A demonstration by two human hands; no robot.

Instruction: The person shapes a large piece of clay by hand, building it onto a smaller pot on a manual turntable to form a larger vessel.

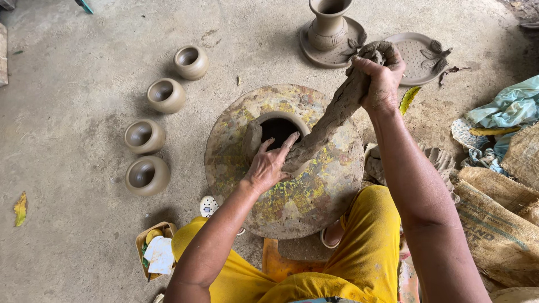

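Observation:
A round potter's wheel [241, 123], splashed with yellow and grey, lies on the floor in front of me. A low clay pot wall [254, 136] stands on it with a dark hollow inside. My left hand [269, 165] presses, fingers spread, against the near rim where a thick clay coil [331, 115] joins the wall. My right hand [382, 76] is clenched around the coil's upper end, holding it raised and slanting up to the right. My yellow trousers [370, 247] show below.
Several small round clay pots [147, 175] stand in a curved row at the left. A tall clay vase [328, 25] on a dish and a leaf-decorated clay plate [418, 56] sit behind. Burlap sacks [499, 224] and cloth lie right. A small box [157, 252] sits near my knee.

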